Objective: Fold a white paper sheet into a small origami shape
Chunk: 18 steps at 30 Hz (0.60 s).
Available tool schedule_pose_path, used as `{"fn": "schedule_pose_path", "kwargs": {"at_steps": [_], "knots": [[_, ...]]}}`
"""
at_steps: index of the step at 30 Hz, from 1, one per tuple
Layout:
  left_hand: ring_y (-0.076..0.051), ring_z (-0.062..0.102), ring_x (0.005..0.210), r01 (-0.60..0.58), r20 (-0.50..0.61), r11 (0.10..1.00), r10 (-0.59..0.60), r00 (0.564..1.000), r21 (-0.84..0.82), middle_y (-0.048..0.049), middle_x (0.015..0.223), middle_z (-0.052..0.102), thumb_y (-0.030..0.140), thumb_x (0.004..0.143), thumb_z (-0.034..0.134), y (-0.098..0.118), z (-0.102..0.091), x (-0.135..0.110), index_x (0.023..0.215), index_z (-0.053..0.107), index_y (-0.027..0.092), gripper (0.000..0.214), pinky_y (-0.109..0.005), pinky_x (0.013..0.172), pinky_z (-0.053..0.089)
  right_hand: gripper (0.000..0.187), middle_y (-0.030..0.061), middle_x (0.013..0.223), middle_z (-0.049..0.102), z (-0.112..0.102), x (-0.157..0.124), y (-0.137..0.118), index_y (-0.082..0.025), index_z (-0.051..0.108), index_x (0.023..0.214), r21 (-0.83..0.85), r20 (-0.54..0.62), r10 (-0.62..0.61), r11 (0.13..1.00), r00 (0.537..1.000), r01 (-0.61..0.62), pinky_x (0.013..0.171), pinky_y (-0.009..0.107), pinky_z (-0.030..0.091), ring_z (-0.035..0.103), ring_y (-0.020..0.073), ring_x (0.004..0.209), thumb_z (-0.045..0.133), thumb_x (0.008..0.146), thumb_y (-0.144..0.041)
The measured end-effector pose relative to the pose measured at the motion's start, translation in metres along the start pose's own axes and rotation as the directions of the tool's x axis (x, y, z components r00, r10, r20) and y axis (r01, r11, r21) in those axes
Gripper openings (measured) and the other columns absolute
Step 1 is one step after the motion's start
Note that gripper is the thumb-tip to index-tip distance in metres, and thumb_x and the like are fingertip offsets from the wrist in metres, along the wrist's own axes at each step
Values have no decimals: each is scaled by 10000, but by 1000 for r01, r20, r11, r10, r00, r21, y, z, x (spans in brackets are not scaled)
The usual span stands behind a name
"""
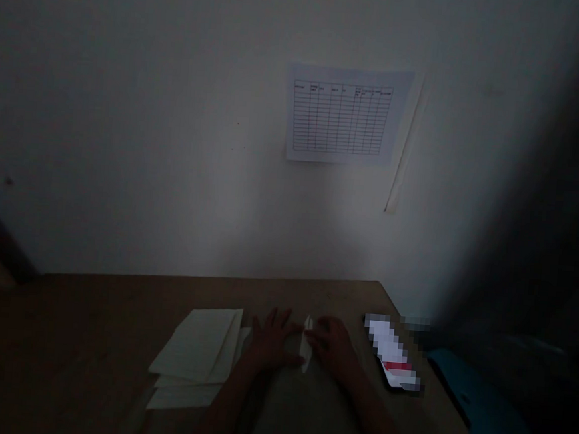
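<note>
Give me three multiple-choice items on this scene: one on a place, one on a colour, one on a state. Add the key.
1. Where is the stack of pale paper sheets on the wooden table?
A. Left of the left hand
B. Pinned on the wall
C. Under the blue-lit corner

2. What colour is the object at the lower right of the view?
A. Red
B. Green
C. Blue

3. What state is the narrow folded white paper in?
A. Lying in the stack
B. Between the left hand and the right hand, at their fingers
C. Taped to the wall

Key: 1 A, the stack lies on the tabletop beside that hand. 2 C, the object shows blue in the dim light. 3 B, the strip shows between both hands.
</note>
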<state>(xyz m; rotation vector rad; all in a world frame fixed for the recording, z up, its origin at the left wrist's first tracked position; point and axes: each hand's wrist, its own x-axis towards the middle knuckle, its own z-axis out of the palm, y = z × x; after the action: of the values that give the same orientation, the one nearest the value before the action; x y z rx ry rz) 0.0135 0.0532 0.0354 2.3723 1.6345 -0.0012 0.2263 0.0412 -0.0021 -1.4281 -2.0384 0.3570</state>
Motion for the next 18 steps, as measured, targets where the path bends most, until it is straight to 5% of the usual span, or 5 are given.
{"fn": "schedule_pose_path", "kwargs": {"at_steps": [18], "knots": [[-418, 41, 1487, -25, -15, 1000, 24, 1000, -17, 11, 1640, 153, 745, 639, 661, -5, 5, 5, 1379, 449, 488, 811, -798, 1052, 34, 285, 77, 1328, 564, 8, 12, -4, -406, 718, 1111, -252, -99, 110, 959, 989, -132, 1055, 510, 339, 412, 335, 1311, 485, 959, -465]]}}
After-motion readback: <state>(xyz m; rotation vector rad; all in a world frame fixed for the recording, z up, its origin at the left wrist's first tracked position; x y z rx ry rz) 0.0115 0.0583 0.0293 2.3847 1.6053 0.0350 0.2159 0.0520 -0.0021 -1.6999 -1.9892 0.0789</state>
